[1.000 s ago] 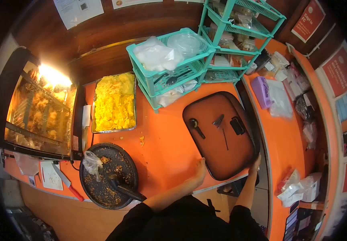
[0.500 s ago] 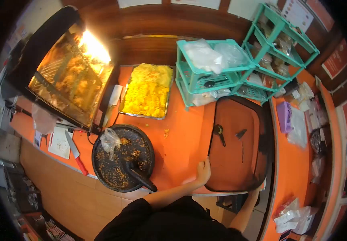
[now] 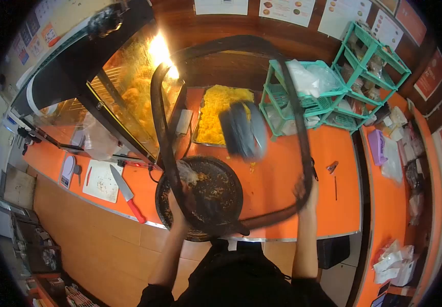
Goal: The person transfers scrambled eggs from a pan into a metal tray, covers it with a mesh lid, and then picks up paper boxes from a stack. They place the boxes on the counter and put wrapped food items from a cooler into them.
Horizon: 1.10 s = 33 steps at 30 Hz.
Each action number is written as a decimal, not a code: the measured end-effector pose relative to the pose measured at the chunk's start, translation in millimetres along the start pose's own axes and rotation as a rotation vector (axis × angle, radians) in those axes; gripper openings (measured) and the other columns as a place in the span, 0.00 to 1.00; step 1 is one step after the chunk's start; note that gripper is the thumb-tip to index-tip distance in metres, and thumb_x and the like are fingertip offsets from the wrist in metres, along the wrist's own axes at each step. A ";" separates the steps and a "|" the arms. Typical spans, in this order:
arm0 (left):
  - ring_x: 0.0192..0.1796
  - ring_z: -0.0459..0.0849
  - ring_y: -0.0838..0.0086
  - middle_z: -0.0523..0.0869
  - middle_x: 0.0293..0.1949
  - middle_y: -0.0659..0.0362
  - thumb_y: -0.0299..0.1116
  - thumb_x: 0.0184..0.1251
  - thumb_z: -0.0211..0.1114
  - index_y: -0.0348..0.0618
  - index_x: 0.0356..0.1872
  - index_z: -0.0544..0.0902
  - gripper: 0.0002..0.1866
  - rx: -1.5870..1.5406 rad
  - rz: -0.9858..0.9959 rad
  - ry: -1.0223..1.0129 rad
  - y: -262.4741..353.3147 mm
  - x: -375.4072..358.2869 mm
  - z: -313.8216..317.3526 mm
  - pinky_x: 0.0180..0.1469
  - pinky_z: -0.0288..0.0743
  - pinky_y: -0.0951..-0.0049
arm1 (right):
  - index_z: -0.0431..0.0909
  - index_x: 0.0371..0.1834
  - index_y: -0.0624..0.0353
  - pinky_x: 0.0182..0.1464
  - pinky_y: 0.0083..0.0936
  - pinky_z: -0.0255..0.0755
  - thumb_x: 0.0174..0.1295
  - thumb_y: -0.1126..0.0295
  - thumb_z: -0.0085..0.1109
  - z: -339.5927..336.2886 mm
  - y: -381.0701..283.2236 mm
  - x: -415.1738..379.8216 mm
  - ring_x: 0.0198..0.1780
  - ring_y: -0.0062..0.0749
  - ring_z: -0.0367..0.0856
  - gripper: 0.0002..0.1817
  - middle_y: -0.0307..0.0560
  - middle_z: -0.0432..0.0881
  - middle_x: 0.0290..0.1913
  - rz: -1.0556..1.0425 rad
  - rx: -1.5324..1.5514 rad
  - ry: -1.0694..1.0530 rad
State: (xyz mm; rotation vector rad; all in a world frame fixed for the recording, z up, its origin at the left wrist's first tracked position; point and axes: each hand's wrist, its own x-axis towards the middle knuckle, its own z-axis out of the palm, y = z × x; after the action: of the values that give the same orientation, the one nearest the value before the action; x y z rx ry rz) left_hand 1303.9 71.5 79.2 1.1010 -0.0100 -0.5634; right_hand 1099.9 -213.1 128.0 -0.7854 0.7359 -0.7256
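Both hands hold a see-through mesh cover with a thick black rim, raised over the orange counter. My left hand is closed on its left side, above the black stone mortar. On the right side of the rim, my right hand is closed too, partly blurred. A grey, motion-smeared piece shows in the middle of the cover. Behind the mesh lies a metal tray of yellow food. Inside the mortar are brown bits, a plastic bag and a dark pestle, partly hidden.
A lit glass display case stands at the back left. Near the left front edge lie a white board and a red-handled knife. Green racks are at the back right. Small dark items lie on the right.
The mesh cover has left the counter's right side and moved up and leftwards over the mortar and tray. My left hand has moved left with it. The view has shifted a little.
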 end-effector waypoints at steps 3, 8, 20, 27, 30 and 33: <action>0.16 0.66 0.81 0.66 0.15 0.69 0.51 0.70 0.49 0.53 0.27 0.71 0.17 0.027 -0.102 0.019 60.6 54.0 6.4 0.17 0.58 0.76 | 0.69 0.23 0.49 0.13 0.20 0.43 0.70 0.57 0.47 44.7 20.6 47.5 0.10 0.16 0.50 0.17 0.29 0.55 0.12 0.122 0.059 -0.016; 0.29 0.77 0.72 0.77 0.27 0.61 0.49 0.72 0.47 0.48 0.40 0.76 0.17 0.094 -0.208 -0.179 86.0 152.3 9.7 0.33 0.73 0.71 | 0.75 0.34 0.58 0.17 0.26 0.64 0.69 0.61 0.47 85.3 72.8 144.4 0.19 0.29 0.72 0.13 0.38 0.76 0.26 0.188 0.267 0.130; 0.64 0.65 0.48 0.54 0.66 0.43 0.44 0.71 0.55 0.39 0.71 0.44 0.39 -0.235 -0.191 -0.228 1.1 146.0 72.6 0.61 0.72 0.43 | 0.74 0.45 0.65 0.37 0.35 0.76 0.71 0.62 0.46 116.2 134.6 216.8 0.36 0.39 0.81 0.15 0.48 0.82 0.39 0.218 -0.018 0.365; 0.54 0.75 0.50 0.59 0.63 0.41 0.32 0.70 0.56 0.38 0.70 0.36 0.40 -0.306 -0.115 -0.258 -16.2 148.2 105.2 0.58 0.78 0.50 | 0.76 0.39 0.67 0.40 0.41 0.71 0.52 0.63 0.63 -118.1 57.0 176.9 0.43 0.52 0.77 0.18 0.60 0.76 0.44 -0.588 -1.631 0.677; 0.51 0.77 0.53 0.66 0.58 0.44 0.29 0.70 0.55 0.55 0.68 0.17 0.50 -0.296 -0.025 -0.253 -3.9 139.8 131.4 0.58 0.77 0.48 | 0.75 0.35 0.64 0.40 0.42 0.71 0.55 0.65 0.62 -174.6 73.2 179.3 0.38 0.52 0.76 0.13 0.57 0.79 0.43 -0.455 -1.857 0.849; 0.50 0.77 0.53 0.67 0.58 0.44 0.28 0.69 0.55 0.58 0.66 0.13 0.52 -0.404 0.027 -0.288 19.8 133.9 158.4 0.57 0.77 0.47 | 0.75 0.44 0.62 0.40 0.42 0.73 0.55 0.67 0.63 -168.5 65.2 166.6 0.39 0.52 0.78 0.16 0.58 0.80 0.38 -0.376 -1.675 0.394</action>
State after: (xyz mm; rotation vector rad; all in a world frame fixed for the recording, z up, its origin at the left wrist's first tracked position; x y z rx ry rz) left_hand 1383.2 -113.1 134.4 0.6212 -0.1551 -0.6626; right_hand 1074.4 -370.8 -58.7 -2.3765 1.5836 -0.4611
